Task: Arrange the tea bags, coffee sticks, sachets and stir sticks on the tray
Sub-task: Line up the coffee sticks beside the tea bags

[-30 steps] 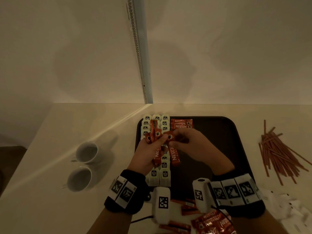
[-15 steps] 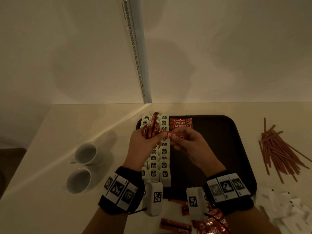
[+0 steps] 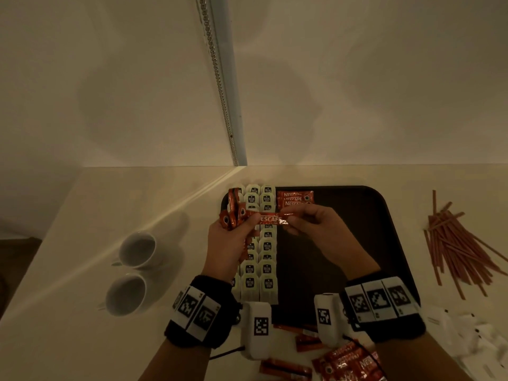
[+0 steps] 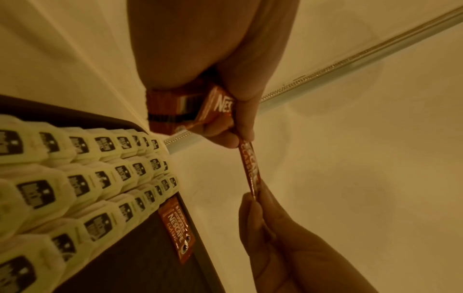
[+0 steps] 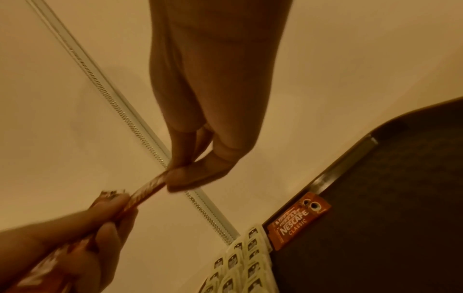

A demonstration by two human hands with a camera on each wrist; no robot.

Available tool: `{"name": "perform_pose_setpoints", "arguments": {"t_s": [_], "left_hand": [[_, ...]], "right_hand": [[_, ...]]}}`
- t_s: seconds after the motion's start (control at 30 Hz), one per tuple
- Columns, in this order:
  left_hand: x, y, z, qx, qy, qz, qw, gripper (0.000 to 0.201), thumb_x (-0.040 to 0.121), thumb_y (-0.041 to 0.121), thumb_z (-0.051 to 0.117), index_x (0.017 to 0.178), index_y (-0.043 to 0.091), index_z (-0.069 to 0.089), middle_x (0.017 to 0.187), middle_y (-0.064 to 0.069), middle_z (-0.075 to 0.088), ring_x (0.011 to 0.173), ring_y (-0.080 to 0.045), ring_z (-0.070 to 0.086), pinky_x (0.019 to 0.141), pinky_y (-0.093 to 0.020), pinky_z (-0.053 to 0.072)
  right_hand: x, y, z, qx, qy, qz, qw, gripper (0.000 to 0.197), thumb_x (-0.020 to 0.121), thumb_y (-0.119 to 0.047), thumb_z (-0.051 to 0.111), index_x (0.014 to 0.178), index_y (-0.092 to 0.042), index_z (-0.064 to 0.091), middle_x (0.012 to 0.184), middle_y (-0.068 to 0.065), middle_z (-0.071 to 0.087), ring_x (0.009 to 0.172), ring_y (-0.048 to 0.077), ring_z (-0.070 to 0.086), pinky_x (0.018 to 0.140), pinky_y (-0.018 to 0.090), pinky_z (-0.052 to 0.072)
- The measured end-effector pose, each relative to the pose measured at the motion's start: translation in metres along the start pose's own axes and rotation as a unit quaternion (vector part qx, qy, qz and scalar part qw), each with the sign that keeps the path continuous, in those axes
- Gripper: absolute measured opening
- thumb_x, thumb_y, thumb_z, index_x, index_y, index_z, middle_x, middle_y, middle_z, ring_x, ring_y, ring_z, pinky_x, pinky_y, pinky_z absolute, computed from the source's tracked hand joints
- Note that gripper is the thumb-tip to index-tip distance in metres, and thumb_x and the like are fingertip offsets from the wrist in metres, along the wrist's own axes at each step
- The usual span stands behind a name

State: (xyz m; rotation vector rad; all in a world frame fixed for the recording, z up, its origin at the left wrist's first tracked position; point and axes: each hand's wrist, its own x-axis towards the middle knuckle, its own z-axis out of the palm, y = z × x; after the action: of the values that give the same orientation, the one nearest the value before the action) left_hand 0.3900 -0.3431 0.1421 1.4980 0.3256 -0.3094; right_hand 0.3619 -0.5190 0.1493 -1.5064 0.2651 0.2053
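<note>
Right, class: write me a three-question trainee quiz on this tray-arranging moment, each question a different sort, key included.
1. True or false: the stir sticks lie on the tray.
2. The right hand pinches: A) a tea bag, B) a single coffee stick, C) a cup?
3. Fill in: the left hand grips a bundle of coffee ____.

Key: 1 false, they lie on the counter beside it; 2 B; 3 sticks.

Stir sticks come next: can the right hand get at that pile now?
Probably not yet: the right hand pinches a coffee stick shared with the left hand. The stir sticks lie unobstructed beside the tray.
</note>
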Motion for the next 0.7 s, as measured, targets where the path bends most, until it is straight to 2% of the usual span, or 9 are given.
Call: {"name": "perform_pose_setpoints", "arguments": {"t_s": [0.07, 0.13, 0.23, 0.33, 0.4, 0.5, 0.6, 0.7], "left_hand": [[0.001, -0.002, -0.003, -0.001, -0.006, -0.013, 1.0, 0.013, 0.083, 0.019, 0.071, 0.093, 0.01, 0.07, 0.067, -0.007, 0.064, 0.041, -0.004, 0.05, 0.036, -0.017, 0.035], [0.005, -0.004, -0.009, -0.005, -0.007, -0.021, 1.0, 0.014, 0.084, 0.024, 0.07, 0.088, 0.011, 0.067, 0.065, -0.006, 0.062, 0.048, -0.01, 0.052, 0.041, -0.021, 0.036], [0.011, -0.006, -0.018, -0.036, -0.006, -0.044, 0.998, 0.024, 0.087, 0.032, 0.066, 0.077, 0.012, 0.057, 0.058, 0.0, 0.058, 0.056, -0.019, 0.055, 0.054, -0.032, 0.037], [0.013, -0.007, -0.021, -0.066, 0.0, -0.064, 0.996, 0.024, 0.089, 0.031, 0.063, 0.075, 0.014, 0.053, 0.056, 0.002, 0.049, 0.048, -0.015, 0.053, 0.054, -0.031, 0.039], [0.012, -0.009, -0.022, -0.066, 0.001, -0.07, 0.995, 0.026, 0.089, 0.03, 0.062, 0.072, 0.016, 0.051, 0.055, 0.002, 0.047, 0.045, -0.013, 0.049, 0.052, -0.029, 0.038], [0.012, -0.013, -0.023, -0.06, -0.003, -0.071, 0.996, 0.027, 0.088, 0.03, 0.063, 0.071, 0.016, 0.048, 0.056, 0.002, 0.046, 0.044, -0.012, 0.046, 0.054, -0.029, 0.034], [0.014, -0.015, -0.026, -0.066, 0.004, -0.07, 0.995, 0.025, 0.087, 0.029, 0.065, 0.073, 0.016, 0.05, 0.055, 0.001, 0.045, 0.044, -0.012, 0.043, 0.052, -0.029, 0.032], [0.017, -0.017, -0.029, -0.069, 0.012, -0.068, 0.995, 0.023, 0.086, 0.027, 0.065, 0.072, 0.016, 0.051, 0.056, 0.001, 0.045, 0.044, -0.012, 0.042, 0.048, -0.027, 0.036]], "right_hand": [[0.002, 0.0, -0.007, 0.017, -0.019, 0.023, 0.999, 0.025, 0.09, 0.004, 0.049, 0.099, -0.012, 0.067, 0.095, -0.002, 0.066, 0.083, 0.006, 0.067, 0.073, 0.016, 0.054], [0.011, 0.002, -0.019, -0.005, 0.008, 0.022, 1.0, 0.024, 0.09, 0.001, 0.051, 0.096, -0.015, 0.067, 0.098, 0.001, 0.065, 0.086, 0.011, 0.066, 0.078, 0.024, 0.055], [0.037, 0.018, -0.047, -0.161, 0.114, 0.014, 0.98, 0.016, 0.087, -0.007, 0.06, 0.095, -0.02, 0.065, 0.104, 0.001, 0.064, 0.093, 0.017, 0.061, 0.088, 0.036, 0.052], [0.061, 0.044, -0.068, -0.246, 0.143, 0.032, 0.958, 0.014, 0.083, -0.008, 0.066, 0.087, -0.021, 0.063, 0.101, 0.0, 0.066, 0.096, 0.015, 0.06, 0.095, 0.042, 0.048], [0.073, 0.058, -0.073, -0.276, 0.121, 0.058, 0.952, 0.019, 0.082, -0.008, 0.067, 0.081, -0.026, 0.061, 0.103, 0.0, 0.064, 0.102, 0.017, 0.059, 0.099, 0.042, 0.045], [0.087, 0.069, -0.073, -0.306, 0.106, 0.094, 0.942, 0.016, 0.083, -0.01, 0.067, 0.087, -0.024, 0.061, 0.113, 0.002, 0.061, 0.11, 0.019, 0.054, 0.1, 0.038, 0.042], [0.098, 0.073, -0.07, -0.304, 0.142, 0.089, 0.938, 0.017, 0.083, -0.013, 0.068, 0.1, -0.016, 0.065, 0.114, 0.003, 0.061, 0.106, 0.015, 0.053, 0.095, 0.032, 0.041], [0.103, 0.075, -0.068, -0.304, 0.167, 0.065, 0.936, 0.018, 0.084, -0.014, 0.068, 0.102, -0.015, 0.066, 0.108, 0.002, 0.063, 0.099, 0.011, 0.054, 0.087, 0.024, 0.04]]}}
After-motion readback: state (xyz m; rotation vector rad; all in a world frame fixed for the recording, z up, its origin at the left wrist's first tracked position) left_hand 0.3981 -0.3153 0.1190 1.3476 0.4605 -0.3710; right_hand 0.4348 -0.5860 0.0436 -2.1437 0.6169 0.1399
